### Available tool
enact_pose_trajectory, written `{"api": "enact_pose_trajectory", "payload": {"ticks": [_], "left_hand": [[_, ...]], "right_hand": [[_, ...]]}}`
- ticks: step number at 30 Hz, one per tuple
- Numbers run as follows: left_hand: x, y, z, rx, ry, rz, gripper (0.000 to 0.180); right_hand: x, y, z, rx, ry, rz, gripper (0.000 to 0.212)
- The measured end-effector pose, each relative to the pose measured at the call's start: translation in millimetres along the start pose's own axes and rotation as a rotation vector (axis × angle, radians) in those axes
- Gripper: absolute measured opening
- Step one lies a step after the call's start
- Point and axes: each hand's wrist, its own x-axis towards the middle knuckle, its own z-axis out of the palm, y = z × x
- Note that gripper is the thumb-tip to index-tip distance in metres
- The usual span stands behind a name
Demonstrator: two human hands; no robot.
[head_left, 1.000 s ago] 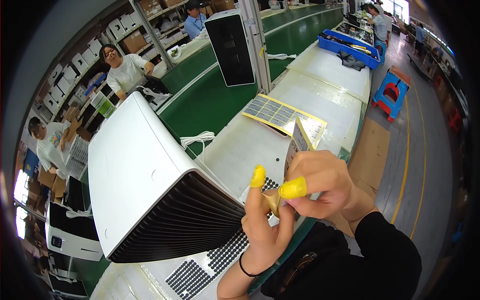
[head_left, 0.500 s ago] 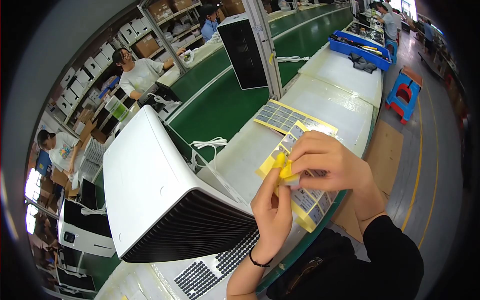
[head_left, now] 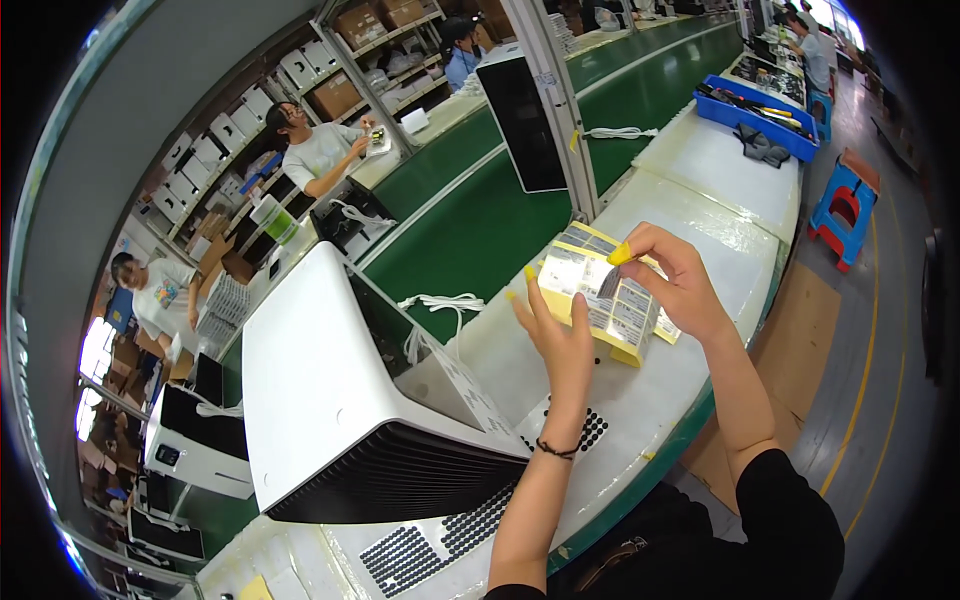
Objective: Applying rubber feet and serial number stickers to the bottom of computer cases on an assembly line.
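The worktable (head_left: 690, 190) sweeps from 1 o'clock to 7 in the view, with a white housing (head_left: 320, 330) at 8, its dark grille facing 5. At 3 o'clock a yellow-edged label sheet (head_left: 632, 325) tilts, slightly bent, by both hands. The left hand (head_left: 556, 335), at the sheet's 8, has its fingers spread, thumb over the corner, contact unclear; the right hand (head_left: 668, 272), at its 2, pinches what seems a grey label (head_left: 608, 285). To peel cleanly, I'd steady the backing with the left, draw the label back low and slowly, and touch only its edge with the yellow finger covers (head_left: 620, 254)
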Motion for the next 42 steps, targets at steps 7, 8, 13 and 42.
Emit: {"api": "enact_pose_trajectory", "payload": {"ticks": [7,8,13,42], "left_hand": [[-55.1,73.4,-57.2,0.41,0.044,0.686,0.041],[-69.0,102.9,-87.7,0.643,0.076,0.871,0.03],[-66.0,144.6,-201.9,0.538,0.628,0.785,0.034],[-110.2,106.6,-280.4,0.681,0.277,0.956,0.042]], "right_hand": [[20.9,-2.4,11.7,0.218,0.055,0.168,0.03],[28.8,-4.7,15.2,0.211,0.027,0.139,0.032],[70.0,-48.4,70.0,0.34,-0.153,-0.027,0.039],[86.0,-173.4,174.5,0.281,-0.61,-0.153,0.051]]}}
